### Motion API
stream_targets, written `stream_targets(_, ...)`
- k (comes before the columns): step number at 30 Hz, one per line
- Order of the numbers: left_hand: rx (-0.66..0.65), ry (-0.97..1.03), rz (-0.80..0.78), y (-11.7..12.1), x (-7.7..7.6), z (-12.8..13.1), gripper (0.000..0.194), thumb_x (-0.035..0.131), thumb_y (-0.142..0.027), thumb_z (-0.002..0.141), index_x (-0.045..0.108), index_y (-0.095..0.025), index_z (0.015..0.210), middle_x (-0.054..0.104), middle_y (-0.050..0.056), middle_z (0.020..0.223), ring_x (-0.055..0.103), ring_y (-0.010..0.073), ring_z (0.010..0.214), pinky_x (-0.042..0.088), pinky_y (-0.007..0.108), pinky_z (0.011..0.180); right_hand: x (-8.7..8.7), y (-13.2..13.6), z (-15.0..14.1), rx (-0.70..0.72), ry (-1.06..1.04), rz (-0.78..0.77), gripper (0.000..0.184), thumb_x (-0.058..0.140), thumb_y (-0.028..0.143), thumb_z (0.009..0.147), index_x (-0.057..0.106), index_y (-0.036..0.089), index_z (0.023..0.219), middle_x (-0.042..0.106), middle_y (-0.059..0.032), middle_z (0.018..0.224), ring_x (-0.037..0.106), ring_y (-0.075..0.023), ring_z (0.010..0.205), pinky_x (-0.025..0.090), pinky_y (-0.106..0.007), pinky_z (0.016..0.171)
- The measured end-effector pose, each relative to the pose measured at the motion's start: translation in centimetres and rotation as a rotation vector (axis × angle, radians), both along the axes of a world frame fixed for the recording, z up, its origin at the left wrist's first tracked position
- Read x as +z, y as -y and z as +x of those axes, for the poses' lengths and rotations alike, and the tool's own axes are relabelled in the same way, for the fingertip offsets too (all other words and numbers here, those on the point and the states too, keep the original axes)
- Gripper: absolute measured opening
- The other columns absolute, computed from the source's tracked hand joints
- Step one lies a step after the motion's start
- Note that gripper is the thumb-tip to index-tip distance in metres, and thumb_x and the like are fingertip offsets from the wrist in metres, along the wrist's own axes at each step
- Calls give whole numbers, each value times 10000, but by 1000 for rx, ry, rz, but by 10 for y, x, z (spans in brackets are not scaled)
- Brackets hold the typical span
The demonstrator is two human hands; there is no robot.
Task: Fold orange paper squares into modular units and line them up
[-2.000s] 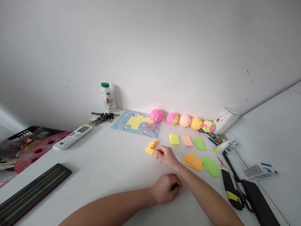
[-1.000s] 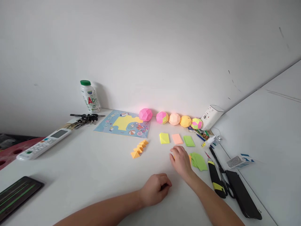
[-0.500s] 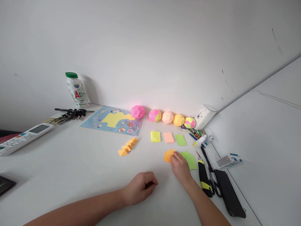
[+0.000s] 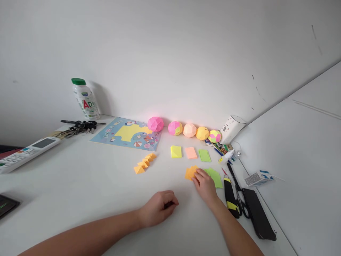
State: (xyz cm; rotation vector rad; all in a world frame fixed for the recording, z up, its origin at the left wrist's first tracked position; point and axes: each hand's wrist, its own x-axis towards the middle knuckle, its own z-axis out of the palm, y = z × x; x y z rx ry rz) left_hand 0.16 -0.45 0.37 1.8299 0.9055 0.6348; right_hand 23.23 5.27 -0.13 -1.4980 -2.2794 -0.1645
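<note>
And the light came in soft and moderately bright, likely from the left, because the bottle [image 4: 86, 101], between nine and ten o'clock, threw a blurry shadow rightward onto the grey wall [image 4: 170, 60]. Faint shade sat beneath the left hand [image 4: 159, 209]. Pink glowed on the wall around the pink ball [image 4: 155, 124], and the orange sheets [image 4: 190, 172] read vividly! Out at eleven and one o'clock, the corners dimmed. Wide-angle stretch tilted the bottle, while at nine o'clock the remote's [image 4: 29, 153] buttons looked smeared; fine print stayed too soft to read.
</note>
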Motion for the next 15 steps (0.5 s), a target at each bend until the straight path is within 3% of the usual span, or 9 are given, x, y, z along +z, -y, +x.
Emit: stream_targets(15, 6, 45, -30, 1, -5, -1, 142, 469, -192, 773, 608, -175, 795, 572, 14, 789, 481, 94, 627, 407, 202, 571, -1, -2, -2, 7, -97, 72, 289, 376, 137, 855, 649, 164, 763, 692, -109, 901, 627, -230, 933, 500, -378, 854)
